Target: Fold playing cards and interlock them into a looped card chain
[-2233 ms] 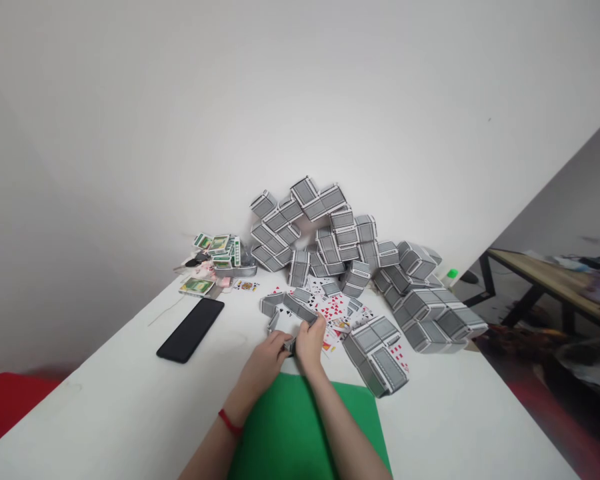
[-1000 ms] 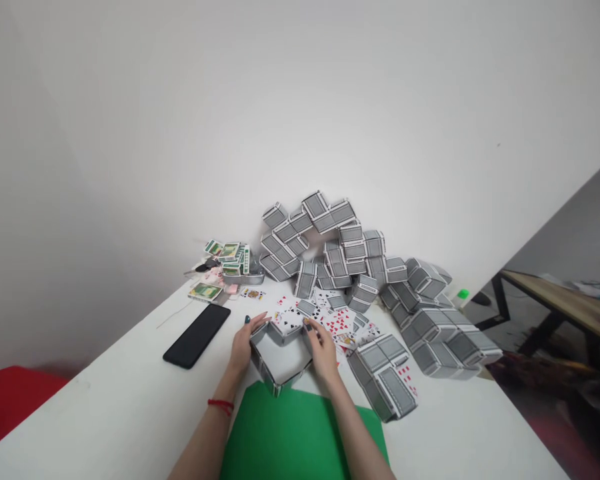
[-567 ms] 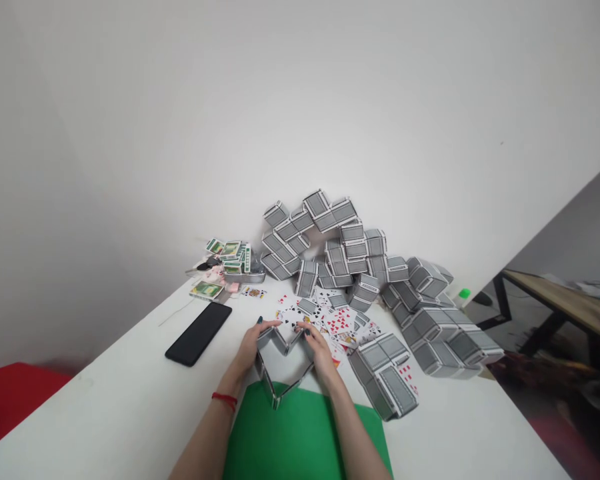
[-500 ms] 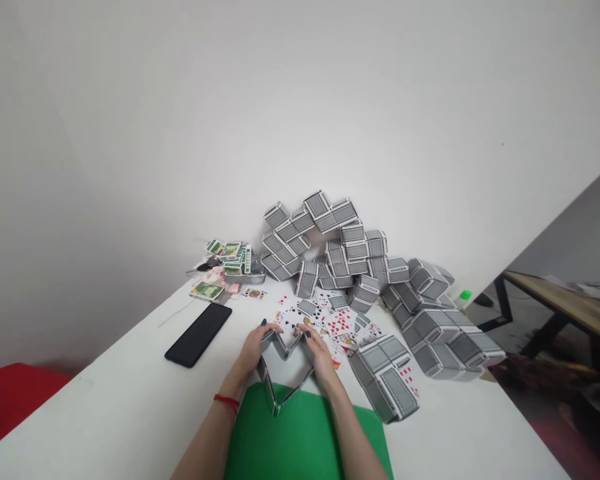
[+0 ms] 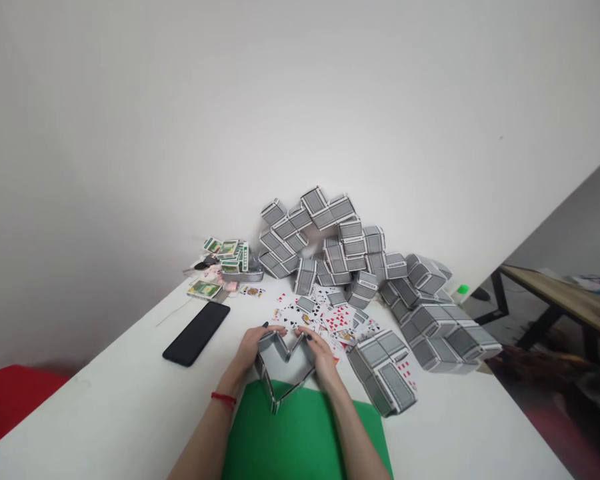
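Observation:
Between my hands is a heart-shaped frame of folded playing cards [image 5: 269, 385], its pointed end toward me over a green sheet [image 5: 290, 440]. My left hand [image 5: 250, 347] grips the frame's left lobe, thumb and fingers closed on the card walls. On the opposite lobe, my right hand [image 5: 321, 357] holds the right side in the same way. The middle of the frame is hollow, with the white table showing through. Just beyond my fingertips lie loose playing cards [image 5: 337, 319], face up and overlapping.
Folded-card blocks [image 5: 355, 247] are piled against the wall, more blocks [image 5: 440, 327] at the right. A joined card piece [image 5: 386, 370] lies beside my right forearm. A black phone [image 5: 196, 333] is on the left, with card boxes [image 5: 230, 250] behind it. A green cap [image 5: 463, 289] shows at the right.
The view has shifted slightly. Both hands keep hold of the heart-shaped card frame, which looks a little wider across its lobes; the other things lie as before.

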A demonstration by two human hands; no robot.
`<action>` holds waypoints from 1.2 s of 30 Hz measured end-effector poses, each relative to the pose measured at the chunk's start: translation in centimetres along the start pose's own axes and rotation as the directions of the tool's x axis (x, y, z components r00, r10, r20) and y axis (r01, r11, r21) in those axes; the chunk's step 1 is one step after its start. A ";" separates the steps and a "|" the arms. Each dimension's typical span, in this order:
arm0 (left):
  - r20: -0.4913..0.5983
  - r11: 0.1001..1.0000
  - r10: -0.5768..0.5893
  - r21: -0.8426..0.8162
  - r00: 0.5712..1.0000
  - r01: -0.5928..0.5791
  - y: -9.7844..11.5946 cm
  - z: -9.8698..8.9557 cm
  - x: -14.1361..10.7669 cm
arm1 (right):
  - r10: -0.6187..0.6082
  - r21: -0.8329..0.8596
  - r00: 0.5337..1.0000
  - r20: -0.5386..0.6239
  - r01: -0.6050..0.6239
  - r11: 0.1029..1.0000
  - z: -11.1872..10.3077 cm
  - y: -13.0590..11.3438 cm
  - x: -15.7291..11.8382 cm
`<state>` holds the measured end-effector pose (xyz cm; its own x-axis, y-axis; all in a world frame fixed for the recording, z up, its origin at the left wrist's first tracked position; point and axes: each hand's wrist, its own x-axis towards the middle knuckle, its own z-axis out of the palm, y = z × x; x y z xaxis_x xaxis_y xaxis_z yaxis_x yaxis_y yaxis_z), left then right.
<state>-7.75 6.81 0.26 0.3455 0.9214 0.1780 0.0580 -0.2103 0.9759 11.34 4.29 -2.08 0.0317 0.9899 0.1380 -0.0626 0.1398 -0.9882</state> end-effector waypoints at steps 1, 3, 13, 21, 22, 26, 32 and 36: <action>0.024 0.999 -0.004 -0.033 1.000 0.005 0.0 -0.2 -0.1 | 0.019 0.033 1.000 0.007 -0.020 0.999 -0.2 0.0 -0.2; 0.061 0.994 -0.009 -0.105 0.998 0.015 -0.1 -0.4 -0.2 | 0.047 0.082 0.999 0.011 -0.048 0.995 -0.6 -0.2 -0.6; -0.105 0.986 -0.167 -0.037 0.980 0.164 -1.2 0.8 0.3 | 0.051 -0.123 0.999 0.003 -0.050 0.991 -0.9 0.6 -1.4; -0.112 0.997 -0.076 -0.021 0.991 0.074 0.0 0.6 -0.3 | 0.050 -0.211 0.997 0.057 -0.037 0.977 -1.2 0.5 -1.5; -0.101 1.000 -0.025 -0.007 0.995 0.024 0.4 0.5 -0.4 | 0.055 -0.224 0.998 0.039 -0.045 0.974 -1.2 0.4 -1.6; -0.023 0.946 0.136 0.300 0.990 -0.123 3.1 0.7 -0.7 | 0.046 -0.310 0.997 -0.069 -0.065 0.948 -1.0 -0.2 -2.2; 0.273 0.583 0.085 0.767 0.958 -0.270 6.2 4.3 0.7 | -0.055 -0.472 0.945 -0.322 -0.110 0.875 0.8 -0.5 -4.3; 0.289 0.502 -0.097 0.841 0.952 -0.203 6.0 5.9 2.2 | -0.143 -0.436 0.891 -0.431 -0.067 0.897 2.6 -0.1 -5.5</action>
<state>-1.09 5.60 5.79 0.5938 0.8037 0.0381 0.7461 -0.5678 0.3479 8.58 -1.10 -2.58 0.4667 0.8524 0.2357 0.3767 0.0495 -0.9250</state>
